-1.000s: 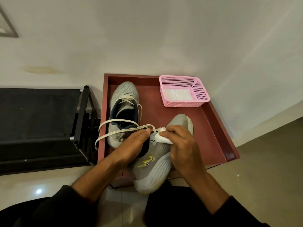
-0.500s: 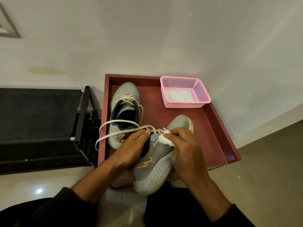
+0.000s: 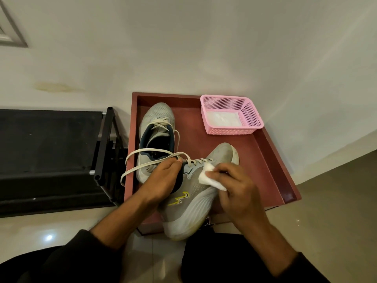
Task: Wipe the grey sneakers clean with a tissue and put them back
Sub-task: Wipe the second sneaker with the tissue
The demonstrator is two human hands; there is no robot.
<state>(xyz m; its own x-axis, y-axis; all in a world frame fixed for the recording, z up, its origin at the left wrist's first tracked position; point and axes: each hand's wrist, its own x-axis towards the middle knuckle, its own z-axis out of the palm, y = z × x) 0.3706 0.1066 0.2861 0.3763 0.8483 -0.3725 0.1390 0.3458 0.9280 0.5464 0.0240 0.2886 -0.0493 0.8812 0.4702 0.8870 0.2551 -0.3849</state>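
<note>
Right hand (image 3: 236, 193) slid tissue (image 3: 210, 177) down sneaker (image 3: 195, 205) side — left hand (image 3: 161, 178) unmoved.

Your tray (image 3: 271, 152) sits against the wall. Basket (image 3: 251, 117) in its far right corner, folded tissues (image 3: 222, 119) inside. One sneaker (image 3: 157, 127) lies far left on the tray; the other sneaker (image 3: 195, 203) overhangs the near edge. Rack (image 3: 104, 148) stands left of the tray.

We have a single view — a wide-angle camera worn on the head, looking forward and steeply down. It sits close over the person's forearms and the red tray (image 3: 271, 152), facing the pale wall (image 3: 183, 48) — straight lines bow near the edges.
</note>
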